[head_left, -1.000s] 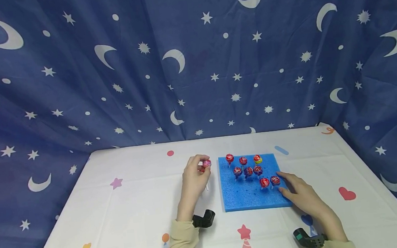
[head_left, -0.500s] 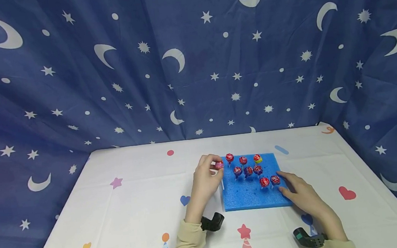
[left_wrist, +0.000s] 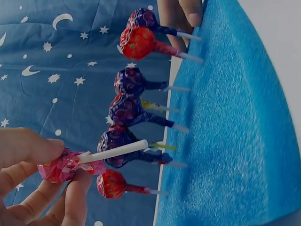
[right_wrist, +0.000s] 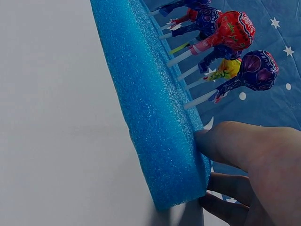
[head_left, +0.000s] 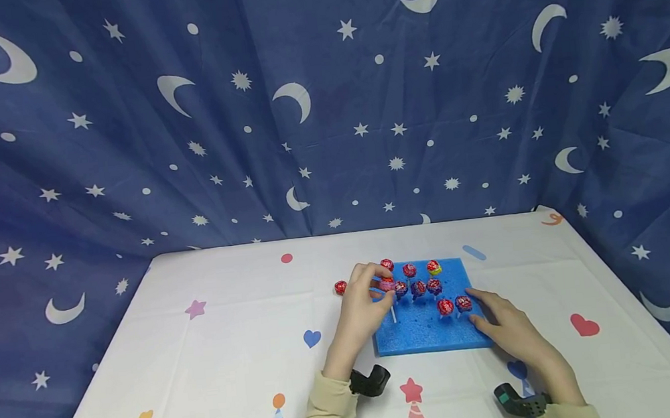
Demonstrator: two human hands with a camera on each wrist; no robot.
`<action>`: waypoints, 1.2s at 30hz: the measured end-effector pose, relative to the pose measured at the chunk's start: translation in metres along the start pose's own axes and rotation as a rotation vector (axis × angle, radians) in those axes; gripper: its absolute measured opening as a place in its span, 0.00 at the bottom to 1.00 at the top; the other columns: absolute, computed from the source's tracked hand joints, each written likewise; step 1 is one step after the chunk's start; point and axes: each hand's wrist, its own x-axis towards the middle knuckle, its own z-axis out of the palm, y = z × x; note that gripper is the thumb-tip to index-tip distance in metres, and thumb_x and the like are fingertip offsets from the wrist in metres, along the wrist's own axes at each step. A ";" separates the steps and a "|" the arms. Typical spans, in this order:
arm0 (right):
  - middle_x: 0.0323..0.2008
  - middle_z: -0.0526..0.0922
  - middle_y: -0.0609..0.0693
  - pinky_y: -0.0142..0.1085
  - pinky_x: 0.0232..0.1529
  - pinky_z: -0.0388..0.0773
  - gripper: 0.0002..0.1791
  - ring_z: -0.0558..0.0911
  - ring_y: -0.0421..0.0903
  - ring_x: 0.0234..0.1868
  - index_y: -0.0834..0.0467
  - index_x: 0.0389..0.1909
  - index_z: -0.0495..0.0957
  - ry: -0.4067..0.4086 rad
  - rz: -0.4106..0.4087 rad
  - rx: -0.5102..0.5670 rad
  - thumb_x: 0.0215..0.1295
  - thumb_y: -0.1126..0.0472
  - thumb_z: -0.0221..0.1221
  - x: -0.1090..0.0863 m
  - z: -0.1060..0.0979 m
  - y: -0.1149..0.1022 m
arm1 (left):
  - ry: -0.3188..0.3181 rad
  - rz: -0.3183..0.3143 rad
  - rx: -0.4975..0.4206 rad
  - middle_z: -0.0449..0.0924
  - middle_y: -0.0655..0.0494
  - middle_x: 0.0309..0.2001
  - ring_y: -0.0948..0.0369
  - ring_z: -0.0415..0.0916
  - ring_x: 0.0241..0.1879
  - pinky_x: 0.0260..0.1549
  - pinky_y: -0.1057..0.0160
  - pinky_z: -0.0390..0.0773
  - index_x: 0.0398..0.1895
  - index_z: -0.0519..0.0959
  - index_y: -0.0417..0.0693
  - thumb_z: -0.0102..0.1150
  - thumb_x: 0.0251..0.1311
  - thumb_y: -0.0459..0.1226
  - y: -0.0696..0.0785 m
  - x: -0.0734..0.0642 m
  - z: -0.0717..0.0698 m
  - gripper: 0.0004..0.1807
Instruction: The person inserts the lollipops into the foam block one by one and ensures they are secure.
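My left hand (head_left: 360, 309) pinches a pink-wrapped lollipop (left_wrist: 59, 168) by its round head, above the left part of a blue foam block (head_left: 423, 340). Its white stick is bare and, in the left wrist view, points toward the foam without reaching it. Several lollipops stand stuck in the block, among them a red one (left_wrist: 112, 184), a purple one (right_wrist: 258, 70) and a red-and-yellow one (head_left: 434, 267). At the block's right edge my right hand (head_left: 509, 328) grips the foam, thumb on the upper face and fingers round the side.
Another red lollipop (head_left: 340, 287) lies on the white patterned tablecloth (head_left: 234, 353), left of the left hand. A blue curtain (head_left: 357, 186) with moons and stars hangs behind the table. Each wrist wears a black camera (head_left: 371, 382).
The left hand has moved right with the pink lollipop, from beside the block to above its left part. The red lollipop on the cloth now shows clearly. My right hand has stayed in place.
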 end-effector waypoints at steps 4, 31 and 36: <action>0.69 0.61 0.67 0.70 0.60 0.57 0.33 0.58 0.71 0.69 0.59 0.70 0.60 -0.003 0.002 -0.001 0.66 0.56 0.56 0.001 0.000 0.000 | -0.018 0.006 -0.006 0.72 0.51 0.45 0.56 0.77 0.44 0.41 0.64 0.82 0.43 0.77 0.47 0.63 0.55 0.28 0.001 -0.001 0.003 0.13; 0.69 0.61 0.67 0.71 0.59 0.57 0.33 0.57 0.71 0.69 0.58 0.70 0.60 -0.007 0.011 0.008 0.67 0.52 0.56 -0.002 -0.001 -0.002 | -0.115 0.042 -0.013 0.71 0.53 0.46 0.63 0.75 0.42 0.40 0.66 0.82 0.41 0.74 0.48 0.61 0.55 0.26 0.008 -0.006 0.023 0.13; 0.69 0.61 0.67 0.71 0.59 0.57 0.33 0.58 0.72 0.69 0.58 0.70 0.61 -0.003 0.006 0.007 0.67 0.53 0.56 -0.002 -0.001 -0.001 | -0.116 0.059 -0.001 0.71 0.53 0.46 0.61 0.77 0.42 0.41 0.62 0.83 0.41 0.75 0.47 0.60 0.55 0.25 0.009 -0.007 0.024 0.13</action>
